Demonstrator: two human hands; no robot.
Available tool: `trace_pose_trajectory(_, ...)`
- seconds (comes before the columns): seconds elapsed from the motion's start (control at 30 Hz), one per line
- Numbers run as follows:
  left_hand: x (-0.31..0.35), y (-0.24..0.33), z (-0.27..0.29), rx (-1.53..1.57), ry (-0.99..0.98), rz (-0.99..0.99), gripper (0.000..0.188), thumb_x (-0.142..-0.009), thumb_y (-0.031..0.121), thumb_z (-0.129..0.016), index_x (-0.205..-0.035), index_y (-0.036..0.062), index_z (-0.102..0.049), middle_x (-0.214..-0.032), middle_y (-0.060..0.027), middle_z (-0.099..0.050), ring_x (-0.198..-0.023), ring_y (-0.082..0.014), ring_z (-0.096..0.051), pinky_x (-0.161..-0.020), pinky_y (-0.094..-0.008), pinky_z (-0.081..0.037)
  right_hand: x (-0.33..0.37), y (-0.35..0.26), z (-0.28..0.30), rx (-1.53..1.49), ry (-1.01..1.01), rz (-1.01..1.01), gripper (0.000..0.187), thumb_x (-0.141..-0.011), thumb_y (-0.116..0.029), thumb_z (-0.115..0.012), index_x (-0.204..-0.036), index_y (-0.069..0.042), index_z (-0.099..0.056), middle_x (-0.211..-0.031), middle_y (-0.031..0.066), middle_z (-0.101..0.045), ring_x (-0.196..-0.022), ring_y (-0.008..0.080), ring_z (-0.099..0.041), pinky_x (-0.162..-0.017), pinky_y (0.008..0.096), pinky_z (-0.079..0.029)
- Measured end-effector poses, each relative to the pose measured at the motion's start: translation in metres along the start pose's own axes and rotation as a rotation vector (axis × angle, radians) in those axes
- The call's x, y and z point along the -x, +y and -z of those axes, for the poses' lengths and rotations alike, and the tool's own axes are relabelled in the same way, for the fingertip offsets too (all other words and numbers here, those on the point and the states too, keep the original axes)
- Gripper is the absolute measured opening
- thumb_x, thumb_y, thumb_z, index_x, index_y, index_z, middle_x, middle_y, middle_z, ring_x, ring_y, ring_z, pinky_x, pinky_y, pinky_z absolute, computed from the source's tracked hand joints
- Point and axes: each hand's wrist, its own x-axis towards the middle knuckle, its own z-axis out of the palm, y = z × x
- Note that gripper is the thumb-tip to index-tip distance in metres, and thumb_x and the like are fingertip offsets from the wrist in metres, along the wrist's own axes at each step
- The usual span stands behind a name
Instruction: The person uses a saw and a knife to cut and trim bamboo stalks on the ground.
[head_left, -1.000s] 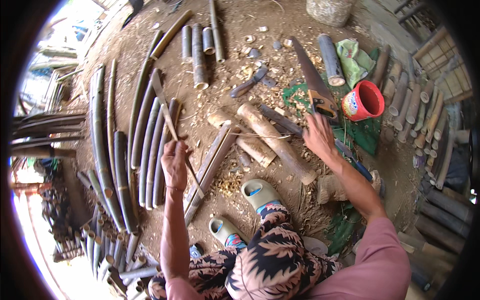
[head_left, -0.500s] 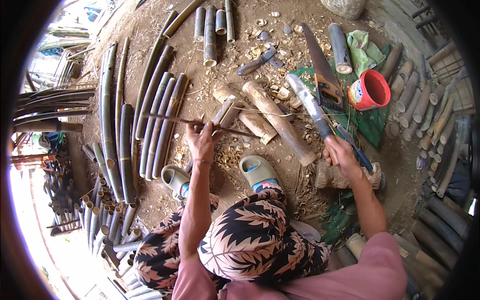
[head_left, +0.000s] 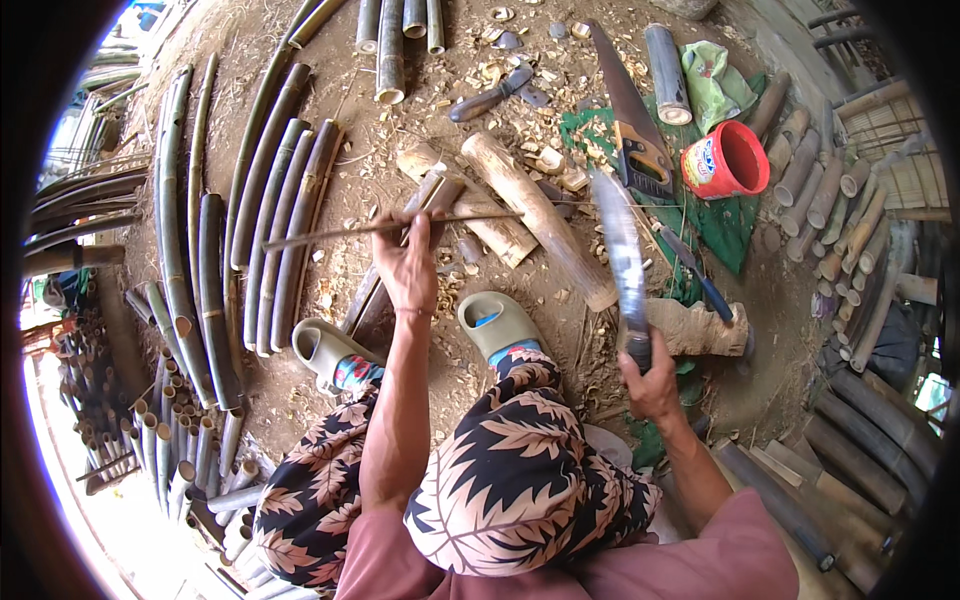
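Note:
My left hand (head_left: 406,265) pinches a thin, dark bamboo strip (head_left: 325,235), which slants slightly up to the right above the ground. Beneath that hand, a split bamboo piece (head_left: 368,302) leans across a short pale log (head_left: 500,236); whether my hand touches it I cannot tell. Closed around the handle of a large machete, my right hand (head_left: 655,385) is to the right of my knees. The machete blade (head_left: 622,250) points away from me, slightly blurred, and stays apart from the strip. A second, longer log (head_left: 545,225) lies between strip and blade.
A handsaw (head_left: 642,150), a red bucket (head_left: 725,160) and a blue-handled knife (head_left: 700,275) lie to the right around a green cloth (head_left: 725,235). Another knife (head_left: 490,93) rests among shavings ahead. Long bamboo poles (head_left: 285,235) lie left; cut bamboo (head_left: 850,440) is stacked right.
My right hand has drawn the machete back toward me, and its blade stands more upright in view. The strip's right end has risen as my left hand turned. The whole view has shifted slightly.

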Motion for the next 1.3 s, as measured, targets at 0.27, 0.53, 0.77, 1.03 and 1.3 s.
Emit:
trace_pose_trajectory(0.27, 0.006, -0.045, 0.035, -0.032, 0.052, 0.004, 0.016, -0.097, 0.002, -0.060, -0.105, 0.0035, -0.046, -0.097, -0.0103, -0.064, -0.096, -0.0218, -0.070, -0.088, -0.0334, -0.056, -0.035, 0.009, -0.052, 0.313, -0.040, 0.196, 0.042, -0.094, -0.029, -0.062, -0.121, 0.001, -0.052, -0.093, 0.0278, -0.064, -0.083, 0.0463, -0.066, -0.070, 0.0485, -0.052)
trace_pose_trajectory(0.53, 0.010, -0.051, 0.041, 0.054, 0.071, 0.014, 0.017, -0.097, 0.000, -0.058, -0.106, 0.0042, -0.045, -0.098, -0.0089, -0.061, -0.094, -0.0222, -0.070, -0.089, -0.0331, -0.056, -0.047, -0.001, -0.065, 0.415, -0.041, 0.295, 0.037, -0.095, -0.029, -0.062, -0.114, 0.001, -0.053, -0.092, 0.0281, -0.065, -0.083, 0.0471, -0.065, -0.069, 0.0486, -0.054)
trace_pose_trajectory(0.77, 0.009, -0.058, 0.041, 0.061, 0.107, 0.026, 0.018, -0.097, -0.001, -0.057, -0.107, 0.0042, -0.044, -0.100, -0.0099, -0.060, -0.093, -0.0236, -0.069, -0.088, -0.0365, -0.058, -0.069, 0.025, -0.058, 0.574, -0.133, 0.218, 0.035, -0.094, -0.030, -0.061, -0.104, 0.002, -0.051, -0.081, 0.0265, -0.062, -0.068, 0.0436, -0.066, -0.059, 0.0485, -0.052)
trace_pose_trajectory(1.03, 0.014, -0.067, 0.058, 0.082, 0.123, 0.048, 0.018, -0.097, -0.003, -0.055, -0.106, 0.0043, -0.042, -0.098, -0.0097, -0.059, -0.091, -0.0240, -0.069, -0.090, -0.0376, -0.057, -0.049, 0.010, -0.070, 0.290, 0.179, 0.571, 0.038, -0.094, -0.033, -0.061, -0.104, 0.002, -0.052, -0.068, 0.0236, -0.061, -0.070, 0.0439, -0.066, -0.059, 0.0469, -0.052)
trace_pose_trajectory(1.3, 0.015, -0.068, 0.068, 0.130, 0.139, 0.029, 0.020, -0.097, -0.003, -0.056, -0.107, 0.0058, -0.040, -0.101, -0.0103, -0.058, -0.098, -0.0262, -0.068, -0.093, -0.0401, -0.057, -0.043, -0.020, -0.060, 0.297, 0.014, 0.364, 0.039, -0.094, -0.035, -0.061, -0.111, 0.000, -0.054, -0.078, 0.0269, -0.064, -0.071, 0.0457, -0.066, -0.062, 0.0494, -0.053)
